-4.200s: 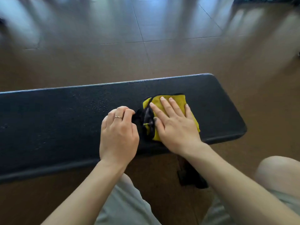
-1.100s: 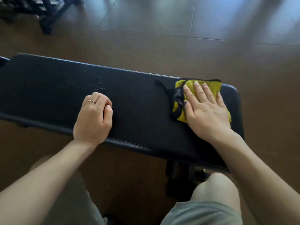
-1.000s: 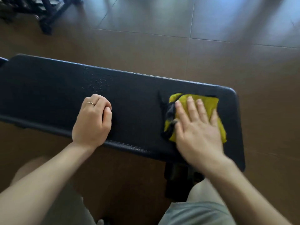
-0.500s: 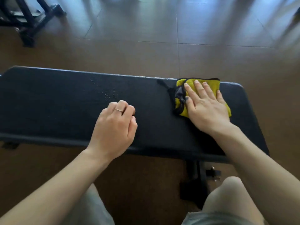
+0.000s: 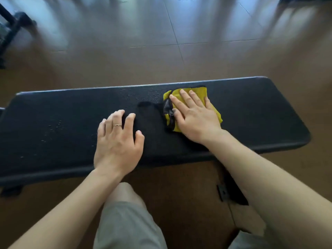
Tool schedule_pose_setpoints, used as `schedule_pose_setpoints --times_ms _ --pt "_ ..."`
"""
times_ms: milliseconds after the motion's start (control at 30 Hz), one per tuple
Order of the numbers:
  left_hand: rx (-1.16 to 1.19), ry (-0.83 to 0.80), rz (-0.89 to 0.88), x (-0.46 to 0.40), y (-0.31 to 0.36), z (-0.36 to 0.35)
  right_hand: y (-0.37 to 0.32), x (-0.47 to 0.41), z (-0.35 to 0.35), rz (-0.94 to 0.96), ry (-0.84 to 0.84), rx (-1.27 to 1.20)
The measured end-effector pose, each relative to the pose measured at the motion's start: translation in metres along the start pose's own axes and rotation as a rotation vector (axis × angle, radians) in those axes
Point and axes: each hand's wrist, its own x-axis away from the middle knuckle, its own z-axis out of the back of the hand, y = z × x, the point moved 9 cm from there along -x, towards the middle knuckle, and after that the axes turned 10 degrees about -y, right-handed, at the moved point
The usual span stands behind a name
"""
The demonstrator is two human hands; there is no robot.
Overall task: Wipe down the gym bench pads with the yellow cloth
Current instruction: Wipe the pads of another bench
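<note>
A long black gym bench pad (image 5: 251, 112) runs left to right in front of me. The yellow cloth (image 5: 201, 92), folded with a dark edge on its left side, lies on the pad right of centre near the far edge. My right hand (image 5: 194, 117) presses flat on the cloth with straight fingers, covering most of it. My left hand (image 5: 116, 141), wearing a ring, rests on the bare pad left of the cloth with its fingers spread and holds nothing. Small water droplets dot the pad near the cloth and further left.
Brown tiled floor (image 5: 161, 42) surrounds the bench. A black equipment frame (image 5: 10, 27) stands at the far left. A black bench foot (image 5: 228, 193) shows under the pad beside my right forearm. My knees in grey shorts (image 5: 125, 221) are close to the near edge.
My right hand has slid the cloth leftward along the pad, from the right end toward the middle. My left hand's fingers have uncurled and spread on the pad.
</note>
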Motion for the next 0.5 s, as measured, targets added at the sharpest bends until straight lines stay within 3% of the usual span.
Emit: schedule_pose_setpoints --times_ms 133,333,500 --pt "0.007 0.001 0.007 -0.002 0.003 0.0 0.003 -0.011 0.002 -0.129 -0.012 -0.02" --pt "-0.014 0.02 -0.031 -0.001 0.001 0.001 -0.054 0.097 -0.037 0.001 0.007 -0.002" --pt "-0.018 0.026 -0.046 0.0 0.001 -0.002 -0.05 0.048 -0.022 -0.007 -0.002 0.0"
